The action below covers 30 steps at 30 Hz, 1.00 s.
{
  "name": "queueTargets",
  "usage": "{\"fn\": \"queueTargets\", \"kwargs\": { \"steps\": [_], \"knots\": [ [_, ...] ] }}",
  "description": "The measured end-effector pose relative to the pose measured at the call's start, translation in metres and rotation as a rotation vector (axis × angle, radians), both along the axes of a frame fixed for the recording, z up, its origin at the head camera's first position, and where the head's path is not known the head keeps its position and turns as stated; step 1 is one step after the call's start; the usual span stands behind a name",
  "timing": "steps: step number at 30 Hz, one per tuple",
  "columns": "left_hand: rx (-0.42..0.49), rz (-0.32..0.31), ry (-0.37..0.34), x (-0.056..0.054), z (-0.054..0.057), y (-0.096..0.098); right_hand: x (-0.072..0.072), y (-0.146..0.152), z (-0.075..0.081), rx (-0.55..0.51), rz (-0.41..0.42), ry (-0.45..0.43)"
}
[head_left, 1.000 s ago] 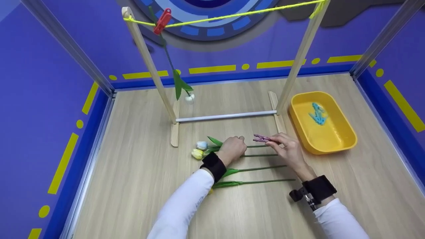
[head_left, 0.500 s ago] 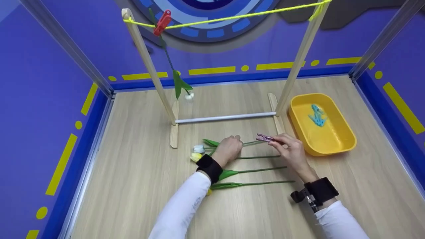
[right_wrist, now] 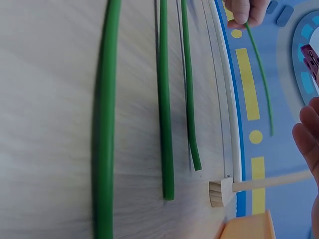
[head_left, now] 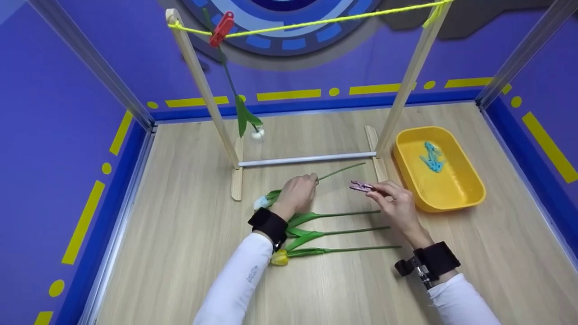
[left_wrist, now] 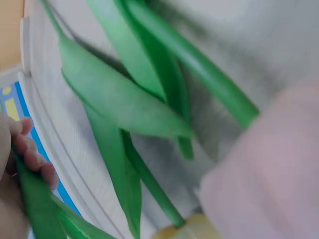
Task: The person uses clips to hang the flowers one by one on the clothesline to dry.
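My left hand (head_left: 295, 194) grips a tulip with a pale blue head (head_left: 260, 202), its bare stem pointing right. In the left wrist view, curled fingers (left_wrist: 37, 159) wrap its green leaves. Between thumb and fingertips, my right hand (head_left: 397, 203) pinches a purple clothespin (head_left: 361, 186), also in the right wrist view (right_wrist: 310, 59). Below the hands, several tulips lie side by side on the tabletop; one shows a yellow head (head_left: 279, 257), while my left forearm hides the others' heads. A white tulip (head_left: 257, 134) hangs head down from a yellow line (head_left: 316, 21), clipped by a red clothespin (head_left: 221, 29).
A wooden frame (head_left: 198, 81) carries the line, with a white bar (head_left: 307, 159) joining its feet. To the right stands a yellow tub (head_left: 451, 194) with blue-green clothespins (head_left: 432, 157) inside. Blue panels (head_left: 54, 135) enclose the wooden tabletop (head_left: 180, 248).
My left hand has lifted the blue tulip off the row and moved it left and toward the frame, tilting its stem upward. My right hand with the purple clothespin has barely moved.
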State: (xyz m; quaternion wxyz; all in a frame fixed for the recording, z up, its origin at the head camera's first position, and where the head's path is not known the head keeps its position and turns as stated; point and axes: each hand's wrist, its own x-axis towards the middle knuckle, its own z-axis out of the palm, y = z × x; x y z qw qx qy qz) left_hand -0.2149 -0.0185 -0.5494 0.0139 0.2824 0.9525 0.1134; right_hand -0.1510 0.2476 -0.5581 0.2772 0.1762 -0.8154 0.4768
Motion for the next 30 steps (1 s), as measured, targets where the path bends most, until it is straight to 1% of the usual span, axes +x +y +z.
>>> {"fn": "queueTargets", "kwargs": {
  "steps": [3, 6, 8, 11, 13, 16, 20, 24, 26, 30],
  "knots": [
    [0.060, 0.038, 0.006, 0.000, 0.002, -0.005, 0.001, -0.002, 0.000, 0.003, -0.002, 0.005],
    [0.117, 0.051, 0.032, 0.002, 0.003, -0.008, 0.002, -0.005, 0.002, 0.005, -0.009, 0.009],
    [0.154, 0.052, 0.070, 0.003, 0.003, -0.010, 0.004, -0.007, 0.006, 0.011, -0.013, 0.014],
    [0.214, 0.047, 0.147, 0.005, 0.004, -0.011, 0.004, -0.008, 0.010, 0.006, -0.018, 0.001],
    [0.254, 0.049, 0.190, 0.006, 0.006, -0.011, 0.003, -0.007, 0.010, 0.005, -0.020, -0.008],
    [0.305, 0.061, 0.226, 0.006, 0.010, -0.012, 0.000, -0.004, 0.007, 0.011, -0.022, -0.006],
    [0.375, 0.106, 0.242, 0.005, 0.018, -0.012, -0.002, -0.001, 0.006, 0.012, -0.017, 0.017],
    [0.452, 0.154, 0.264, 0.003, 0.030, -0.014, -0.002, -0.001, 0.007, 0.000, -0.003, 0.036],
    [0.484, 0.169, 0.300, 0.001, 0.036, -0.015, -0.002, -0.001, 0.007, -0.004, 0.001, 0.044],
    [0.543, 0.175, 0.405, -0.002, 0.049, -0.017, -0.002, -0.001, 0.006, -0.007, 0.005, 0.054]
  ]
}}
